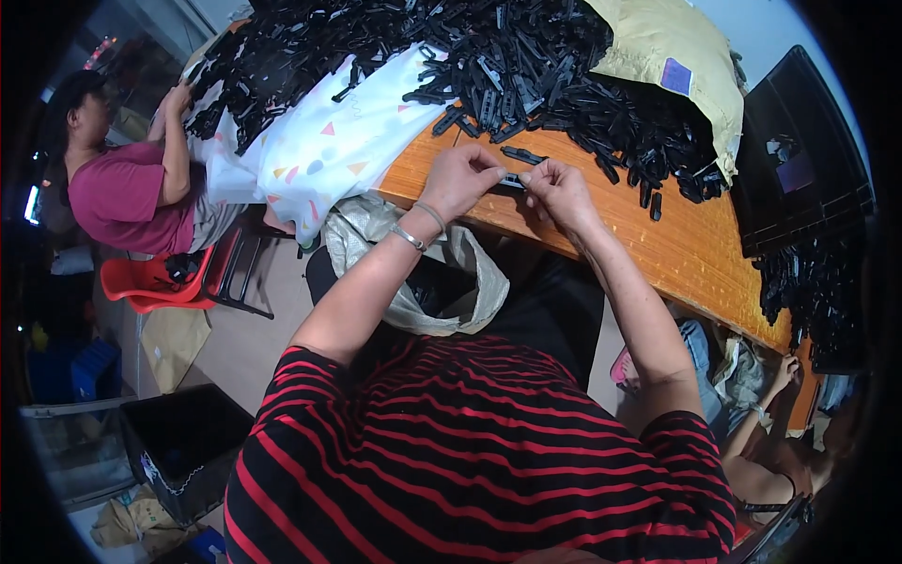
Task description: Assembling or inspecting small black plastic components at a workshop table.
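Note:
My left hand (458, 181) and my right hand (562, 195) meet over the front edge of the wooden table (676, 246). Thumbs and fingers of both are pinched on a small, narrow black plastic piece (510, 180) with a pale glint along it. Fingers cover its two ends, so its exact kind does not show. Just beyond my fingertips lies a similar loose black piece (523, 155). Farther back spreads a large heap of such long black pieces (507, 70).
A white patterned sheet (324, 141) hangs over the table's left side. An open woven sack (474, 282) sits below my hands. A tan sack (667, 42) and a black crate (799, 155) flank the heap. One person (122, 193) works at left, another (766, 461) at lower right.

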A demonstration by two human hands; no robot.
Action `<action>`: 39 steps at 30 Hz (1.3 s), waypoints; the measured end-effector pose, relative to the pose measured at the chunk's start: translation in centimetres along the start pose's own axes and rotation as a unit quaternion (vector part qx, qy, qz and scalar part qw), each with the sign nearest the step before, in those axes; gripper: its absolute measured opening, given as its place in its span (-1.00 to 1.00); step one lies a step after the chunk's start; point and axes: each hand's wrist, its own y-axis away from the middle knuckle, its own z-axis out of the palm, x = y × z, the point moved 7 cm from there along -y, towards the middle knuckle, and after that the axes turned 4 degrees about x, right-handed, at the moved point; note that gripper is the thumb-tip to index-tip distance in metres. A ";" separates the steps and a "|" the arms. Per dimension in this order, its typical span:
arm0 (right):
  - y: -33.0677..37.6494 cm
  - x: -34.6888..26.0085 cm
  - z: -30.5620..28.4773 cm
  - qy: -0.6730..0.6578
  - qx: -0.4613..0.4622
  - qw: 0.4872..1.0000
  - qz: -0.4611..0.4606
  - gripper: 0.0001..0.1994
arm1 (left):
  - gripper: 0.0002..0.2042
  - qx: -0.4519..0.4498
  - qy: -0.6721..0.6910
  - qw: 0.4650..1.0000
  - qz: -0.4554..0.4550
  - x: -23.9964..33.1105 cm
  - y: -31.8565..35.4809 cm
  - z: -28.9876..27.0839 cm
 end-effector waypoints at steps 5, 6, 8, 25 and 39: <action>-0.1 0.3 0.2 0.027 0.010 1.000 0.005 -0.82 | -0.82 0.017 -0.041 0.999 0.000 -0.7 0.1 -0.1; -0.1 0.4 0.3 0.027 0.009 1.000 0.007 -0.82 | -0.81 0.024 -0.051 0.998 0.006 -0.7 0.1 -0.2; 0.0 0.2 0.5 0.033 0.005 0.999 0.014 -0.79 | -0.81 0.023 -0.053 0.998 0.003 -0.9 0.1 -0.2; -2.9 0.0 -0.1 0.202 -0.016 0.976 0.077 -0.70 | -0.78 -0.066 -0.221 0.967 -0.113 -1.2 -2.8 0.1; 2.9 0.4 -5.5 0.267 0.066 0.956 -0.106 -0.83 | -0.85 -0.088 -0.273 0.958 0.019 0.6 9.3 -5.7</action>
